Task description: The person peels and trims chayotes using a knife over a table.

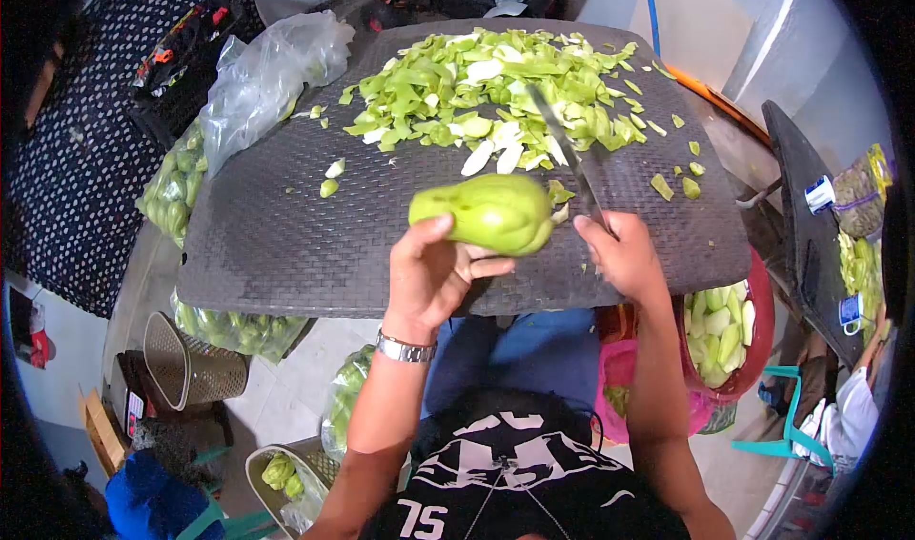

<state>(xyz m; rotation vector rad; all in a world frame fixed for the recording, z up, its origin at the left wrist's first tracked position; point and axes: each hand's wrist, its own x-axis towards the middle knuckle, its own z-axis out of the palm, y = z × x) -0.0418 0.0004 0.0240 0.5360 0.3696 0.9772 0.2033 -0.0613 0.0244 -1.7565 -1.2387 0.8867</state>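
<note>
In the red tub (760, 335) at four o'clock we have pale, peeled pieces; the pink tub (672, 416) just beside it holds something green, too dim to name. At seven o'clock a basket (322, 459) has green vegetables inside; at nine, a clear bag (172, 192) is full of them. Peelings (496, 73) heap at twelve on the woven table (276, 244).

Our left hand (429, 268), palm up, cradles the green vegetable (496, 216) above the table's near edge, thumb over its nine o'clock end, fingers beneath. Our right hand (624, 254) closes round the knife (577, 163), blade slanting toward eleven.
</note>
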